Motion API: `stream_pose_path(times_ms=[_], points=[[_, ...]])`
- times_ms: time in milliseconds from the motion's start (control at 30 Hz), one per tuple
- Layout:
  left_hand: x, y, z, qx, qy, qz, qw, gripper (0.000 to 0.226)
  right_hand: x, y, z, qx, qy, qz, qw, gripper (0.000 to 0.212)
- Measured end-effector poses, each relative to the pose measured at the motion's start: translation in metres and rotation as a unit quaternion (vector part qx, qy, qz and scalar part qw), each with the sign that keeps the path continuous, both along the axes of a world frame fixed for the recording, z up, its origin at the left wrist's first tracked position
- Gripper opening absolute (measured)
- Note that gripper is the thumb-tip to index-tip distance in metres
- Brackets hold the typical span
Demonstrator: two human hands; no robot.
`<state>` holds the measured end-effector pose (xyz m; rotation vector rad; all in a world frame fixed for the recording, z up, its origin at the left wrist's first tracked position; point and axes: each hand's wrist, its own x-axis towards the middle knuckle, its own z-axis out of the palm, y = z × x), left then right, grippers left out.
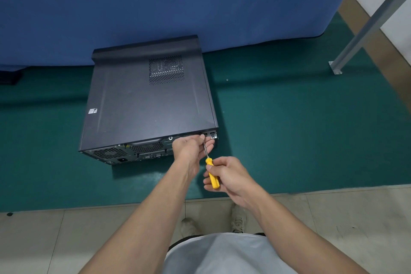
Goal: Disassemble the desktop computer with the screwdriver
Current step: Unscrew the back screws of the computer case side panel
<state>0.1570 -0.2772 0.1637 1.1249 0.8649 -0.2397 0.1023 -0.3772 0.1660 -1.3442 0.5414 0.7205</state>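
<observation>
A dark grey metal desktop computer case (144, 100) lies flat on its side on the smooth green floor covering (289, 129), with its far end against a blue cloth curtain (178, 6). The broad top panel is matt and plain, with a square field of small round vent holes (166, 70) and a small sticker (93, 111) near the left edge. The rear panel (133, 151), full of perforated grilles and sockets, faces the person.

The two hands are apart but near each other at the right rear corner of the case. The right hand (229, 176) grips the screwdriver (209, 163), which has a yellow plastic handle and a thin bright metal shaft. The shaft points up to the top edge of the rear panel. The left hand (189, 149) covers this corner, and its fingers seem to pinch the shaft near the tip; the tip itself is hidden.

At the right a grey metal post (367, 24) stands slanted on the green covering. Nearer lie pale floor tiles (333, 218), with light shoes (239, 220) and a white shirt (222, 253).
</observation>
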Motion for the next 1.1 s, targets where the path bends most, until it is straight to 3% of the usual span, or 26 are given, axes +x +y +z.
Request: stream_pose_path(times_ms=[200,300,400,533,667,767,900,1100], points=[[0.002,-0.001,-0.004,0.024,0.007,0.022,0.999,0.009,0.001,0.006,-0.004,-0.116,-0.048,0.010,0.992,0.016],[0.001,0.000,-0.004,0.016,0.004,0.015,1.000,0.009,0.002,0.004,-0.007,-0.211,-0.091,0.043,0.972,0.016],[0.001,0.000,-0.006,0.018,0.001,0.001,1.000,0.007,0.003,-0.005,-0.010,-0.243,-0.103,0.092,0.960,0.014],[-0.004,0.002,-0.013,0.115,-0.026,-0.055,0.991,0.011,0.001,-0.033,-0.016,-0.293,-0.078,0.205,0.931,0.013],[-0.006,0.002,-0.015,0.290,-0.118,-0.181,0.933,0.012,0.015,-0.049,-0.013,-0.314,-0.113,0.053,0.941,0.016],[-0.005,-0.005,-0.007,0.392,-0.204,-0.281,0.852,0.012,0.036,-0.051,-0.001,-0.256,-0.163,-0.061,0.951,0.017],[0.001,-0.016,0.004,0.462,-0.287,-0.359,0.758,0.015,0.056,-0.054,0.007,-0.208,-0.189,-0.070,0.957,0.013],[0.017,-0.024,0.005,0.495,-0.316,-0.413,0.696,0.020,0.072,-0.065,0.005,-0.195,-0.178,-0.050,0.963,0.015]])
